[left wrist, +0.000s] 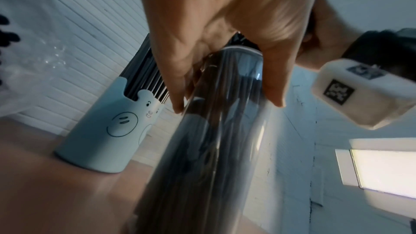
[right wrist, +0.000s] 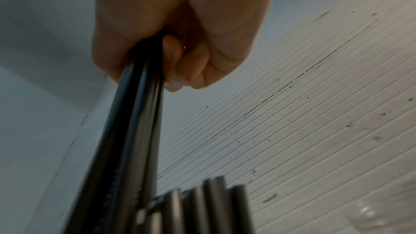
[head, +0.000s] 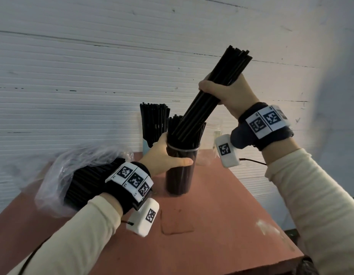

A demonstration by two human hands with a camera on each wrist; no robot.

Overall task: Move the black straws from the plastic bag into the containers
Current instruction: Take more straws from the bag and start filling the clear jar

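Note:
My right hand [head: 221, 90] grips a thick bundle of black straws [head: 218, 84], tilted, with its lower ends inside the mouth of a clear tall container [head: 181, 171] that holds several straws. The fist around the bundle [right wrist: 139, 131] fills the right wrist view, where my right hand [right wrist: 171, 42] is clenched. My left hand [head: 168, 155] wraps around the clear container [left wrist: 216, 131] just below its rim; thumb and fingers [left wrist: 273, 84] curl round the glass. A plastic bag [head: 73, 171] with more black straws lies at the table's left.
A pale blue bear-printed cup [left wrist: 108, 131] full of straws [head: 154, 122] stands behind, by the white ribbed wall. An empty clear jar [head: 214, 135] stands to the right at the back. The reddish table [head: 221, 215] ends close on the right.

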